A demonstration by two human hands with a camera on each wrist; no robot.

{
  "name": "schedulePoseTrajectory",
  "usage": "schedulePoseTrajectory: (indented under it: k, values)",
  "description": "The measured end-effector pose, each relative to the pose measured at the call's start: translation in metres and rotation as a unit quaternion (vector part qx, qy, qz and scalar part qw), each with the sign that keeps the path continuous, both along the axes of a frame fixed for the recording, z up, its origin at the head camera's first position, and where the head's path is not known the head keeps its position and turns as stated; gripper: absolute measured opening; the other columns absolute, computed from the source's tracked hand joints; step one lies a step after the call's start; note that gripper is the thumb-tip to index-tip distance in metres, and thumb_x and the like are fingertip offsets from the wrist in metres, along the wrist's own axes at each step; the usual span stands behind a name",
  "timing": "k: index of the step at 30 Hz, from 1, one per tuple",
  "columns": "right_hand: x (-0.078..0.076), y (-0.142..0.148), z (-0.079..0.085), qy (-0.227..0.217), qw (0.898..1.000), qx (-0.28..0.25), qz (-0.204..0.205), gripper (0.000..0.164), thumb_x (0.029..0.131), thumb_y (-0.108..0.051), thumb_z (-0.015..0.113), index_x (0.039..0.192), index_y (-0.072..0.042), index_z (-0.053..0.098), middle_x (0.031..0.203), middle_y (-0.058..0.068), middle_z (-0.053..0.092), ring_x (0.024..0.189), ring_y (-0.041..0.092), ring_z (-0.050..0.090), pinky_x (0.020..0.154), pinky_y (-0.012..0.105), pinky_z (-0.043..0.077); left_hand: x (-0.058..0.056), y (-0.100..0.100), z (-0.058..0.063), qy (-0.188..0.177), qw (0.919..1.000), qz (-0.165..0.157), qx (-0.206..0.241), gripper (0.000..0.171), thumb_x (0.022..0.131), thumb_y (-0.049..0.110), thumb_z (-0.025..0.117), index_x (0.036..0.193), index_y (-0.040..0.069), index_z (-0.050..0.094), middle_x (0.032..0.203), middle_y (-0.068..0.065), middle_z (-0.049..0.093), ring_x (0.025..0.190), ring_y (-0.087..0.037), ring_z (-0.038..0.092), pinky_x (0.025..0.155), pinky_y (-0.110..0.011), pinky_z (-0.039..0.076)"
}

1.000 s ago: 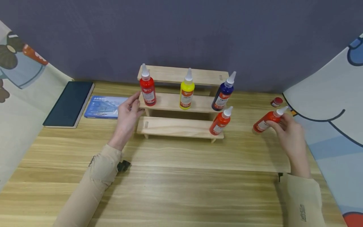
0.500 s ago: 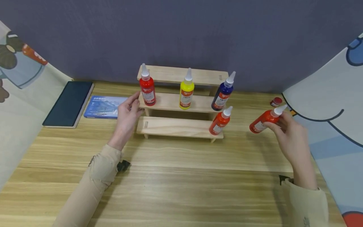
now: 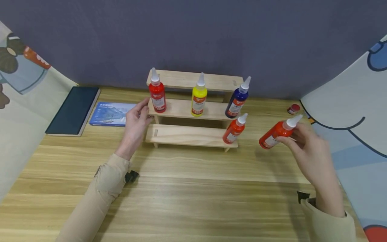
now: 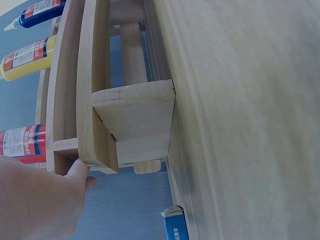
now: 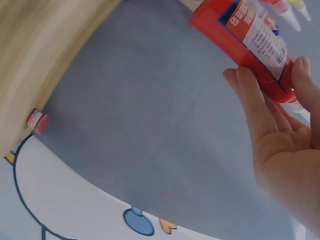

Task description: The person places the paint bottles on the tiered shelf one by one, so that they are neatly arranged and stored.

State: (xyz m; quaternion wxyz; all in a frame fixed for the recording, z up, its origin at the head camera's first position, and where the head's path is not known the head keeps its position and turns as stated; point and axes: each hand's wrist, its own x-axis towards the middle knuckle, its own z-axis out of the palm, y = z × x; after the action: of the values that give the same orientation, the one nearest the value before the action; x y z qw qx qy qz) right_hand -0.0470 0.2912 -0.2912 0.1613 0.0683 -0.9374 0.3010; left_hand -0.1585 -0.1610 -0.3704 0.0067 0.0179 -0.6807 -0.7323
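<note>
My right hand pinches a red paint bottle between thumb and fingers. The bottle is tilted above the table, its white nozzle up to the right; the right wrist view shows its label. My left hand holds the left end of the tiered wooden rack, thumb against the shelf end in the left wrist view. On the middle tier stand a red bottle, a yellow bottle and a dark blue bottle. An orange-red bottle occupies the lowest tier's right end.
To the left lie a dark green book and a blue box with a mountain picture. Near the right wall is a small red-lidded jar. A dark grey panel backs the wooden table.
My right hand has lifted the red paint bottle off the table and drawn it slightly left and nearer to me. The left hand and the rack stay still.
</note>
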Motion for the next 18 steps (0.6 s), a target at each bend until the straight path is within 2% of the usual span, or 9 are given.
schedulePoseTrajectory:
  k: [3,5,7,9,14,18]
  values:
    - [0.005,-0.007,0.005,0.002,1.000,0.009,0.016,0.043,0.087,0.002,0.088,0.127,0.003,0.070,0.117,0.028,0.075,0.105,0.007,0.074,0.083,-0.005,0.044,0.000,0.000,0.001,-0.001,1.0000,-0.002,0.002,0.049,0.118,0.009,0.037,0.165,-0.001,0.034,0.173,-0.016,0.030,0.153,-0.030,0.040,0.120,-0.036,0.047]
    - [0.008,-0.011,0.007,0.005,0.999,0.013,0.033,0.045,0.085,0.004,0.088,0.126,0.004,0.070,0.115,0.029,0.075,0.103,0.028,0.077,0.082,-0.005,0.045,0.001,0.000,0.000,-0.003,1.0000,-0.002,0.003,0.049,0.118,0.009,0.037,0.165,-0.001,0.034,0.173,-0.016,0.030,0.153,-0.030,0.040,0.120,-0.037,0.047]
    - [0.011,-0.015,0.008,0.006,0.999,0.020,0.044,0.046,0.084,0.005,0.089,0.126,0.003,0.070,0.114,0.027,0.076,0.101,0.031,0.077,0.082,-0.004,0.046,0.002,0.000,0.000,-0.004,1.0000,-0.004,0.004,0.049,0.118,0.010,0.037,0.165,-0.001,0.034,0.173,-0.016,0.030,0.154,-0.030,0.039,0.121,-0.039,0.046]
    - [0.013,-0.020,0.009,0.007,0.998,0.017,0.055,0.047,0.083,0.007,0.089,0.125,0.004,0.070,0.113,0.027,0.076,0.098,0.048,0.075,0.081,-0.005,0.045,0.002,0.000,0.000,-0.005,1.0000,-0.004,0.004,0.049,0.118,0.010,0.037,0.165,-0.001,0.034,0.173,-0.016,0.030,0.154,-0.030,0.039,0.122,-0.040,0.045]
    - [0.017,-0.034,0.009,-0.006,0.997,0.006,0.077,0.043,0.084,0.006,0.088,0.123,0.004,0.069,0.112,0.027,0.076,0.096,0.049,0.075,0.082,-0.006,0.044,0.002,0.000,0.000,-0.004,1.0000,-0.003,0.001,0.049,0.118,0.010,0.037,0.165,-0.001,0.034,0.173,-0.016,0.030,0.154,-0.030,0.039,0.121,-0.039,0.046]
    - [0.016,-0.045,0.009,-0.018,0.995,0.003,0.102,0.038,0.087,0.002,0.087,0.121,0.002,0.070,0.111,0.024,0.078,0.098,0.046,0.077,0.083,-0.001,0.050,0.000,0.001,0.001,0.001,1.0000,0.001,-0.001,0.048,0.118,0.008,0.037,0.165,-0.001,0.034,0.173,-0.016,0.030,0.153,-0.031,0.040,0.121,-0.039,0.046]
